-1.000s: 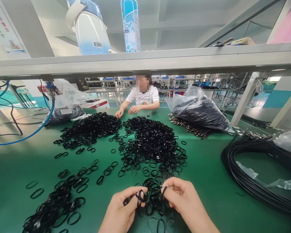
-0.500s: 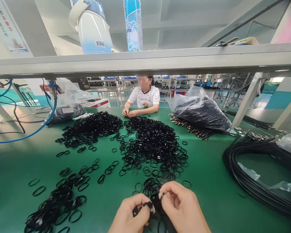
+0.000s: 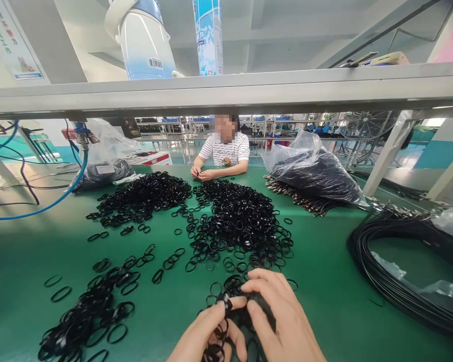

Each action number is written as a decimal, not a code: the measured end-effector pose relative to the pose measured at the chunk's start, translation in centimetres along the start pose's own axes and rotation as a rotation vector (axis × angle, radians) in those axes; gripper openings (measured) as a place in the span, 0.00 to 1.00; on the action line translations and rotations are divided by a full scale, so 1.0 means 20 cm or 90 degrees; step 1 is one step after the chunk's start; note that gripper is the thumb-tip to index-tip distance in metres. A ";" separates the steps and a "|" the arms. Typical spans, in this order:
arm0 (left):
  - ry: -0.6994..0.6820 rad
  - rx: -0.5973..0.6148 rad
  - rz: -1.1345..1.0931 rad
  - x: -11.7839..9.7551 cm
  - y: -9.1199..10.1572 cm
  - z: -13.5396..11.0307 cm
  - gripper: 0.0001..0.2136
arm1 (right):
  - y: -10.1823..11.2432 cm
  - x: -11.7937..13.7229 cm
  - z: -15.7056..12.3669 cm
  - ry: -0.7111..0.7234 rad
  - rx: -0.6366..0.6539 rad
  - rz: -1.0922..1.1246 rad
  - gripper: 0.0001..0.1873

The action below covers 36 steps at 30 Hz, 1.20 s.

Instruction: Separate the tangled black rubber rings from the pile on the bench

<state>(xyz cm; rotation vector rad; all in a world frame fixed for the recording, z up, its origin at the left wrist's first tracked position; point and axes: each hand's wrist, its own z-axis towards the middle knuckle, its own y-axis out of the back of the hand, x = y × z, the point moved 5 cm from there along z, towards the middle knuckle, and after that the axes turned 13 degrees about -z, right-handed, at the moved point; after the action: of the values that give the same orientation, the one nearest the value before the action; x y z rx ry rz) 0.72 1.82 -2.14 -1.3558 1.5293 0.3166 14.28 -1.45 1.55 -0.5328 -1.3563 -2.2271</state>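
Note:
My left hand [image 3: 204, 327] is at the bottom centre, its fingers curled around several black rings [image 3: 219, 337]. One ring sits over its index finger. Just to the right, my right hand [image 3: 283, 317] has its fingers spread and slightly bent, with no ring visible between them. Its fingertips are close to the left index finger and over loose rings on the green table [image 3: 166, 322]. Directly ahead lies a large pile of black rings [image 3: 241, 216]. Some rings under the hands are hidden.
More rings lie in a pile [image 3: 147, 196] at back left and a heap [image 3: 83, 311] at front left. A bagged black bundle [image 3: 313, 171] and coiled cable [image 3: 362, 261] occupy the right. A shelf beam [image 3: 226, 95] crosses above. Opposite sits a person [image 3: 226, 153] with hands together.
My right hand has opened from a pinch, and the ring at its fingertips is no longer seen there. My left index finger has stretched out, with rings still in that hand.

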 end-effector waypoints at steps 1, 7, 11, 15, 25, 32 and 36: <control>-0.006 0.006 -0.014 0.01 0.00 0.00 0.23 | 0.00 0.02 -0.01 0.016 -0.008 -0.013 0.10; -0.025 0.029 -0.032 0.02 -0.01 -0.01 0.23 | -0.07 0.09 -0.03 0.089 0.036 -0.009 0.08; 0.047 0.069 0.036 0.00 -0.06 -0.02 0.23 | -0.05 0.02 0.00 -0.024 0.091 0.064 0.08; -0.012 0.047 0.028 -0.05 -0.07 -0.01 0.10 | -0.05 -0.04 0.02 -0.132 0.145 0.143 0.09; -0.110 0.020 0.088 -0.02 -0.01 0.02 0.13 | -0.10 -0.07 0.02 -0.189 0.172 0.266 0.07; -0.116 -0.009 0.100 -0.03 -0.02 0.01 0.13 | -0.06 -0.15 0.01 -0.291 0.065 0.359 0.15; -0.117 -0.032 0.105 -0.03 0.01 0.02 0.12 | -0.02 -0.16 0.03 -0.259 0.079 0.254 0.10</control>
<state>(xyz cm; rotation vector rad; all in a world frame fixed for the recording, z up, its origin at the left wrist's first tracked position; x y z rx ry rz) 0.69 2.46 -1.80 -1.2064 1.4888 0.5712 16.63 -0.08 -0.13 -1.1469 -1.4142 -1.7583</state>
